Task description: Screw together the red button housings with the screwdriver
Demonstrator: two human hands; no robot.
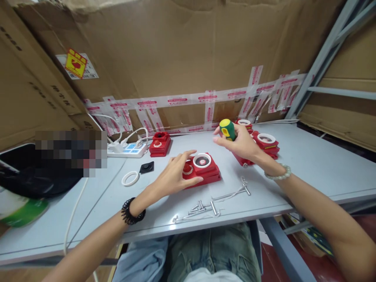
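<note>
Our left hand [176, 176] rests flat, fingers spread, on the red unit [202, 169] at the middle of the grey tabletop [308, 164], its grip loose and closed on nothing. Our right hand [241, 143] wraps a closed grip around the green-and-yellow screwdriver handle [227, 129], held just above the stacked red units [266, 143]. Loose screws [202, 206] lie near the front edge.

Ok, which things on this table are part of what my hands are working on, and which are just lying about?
In hand:
left hand resting on the red unit
right hand holding the green and yellow screwdriver
screws near the table edge

Lying about:
loose white ring
black square part
power strip
other red units
single red unit at the back
</note>
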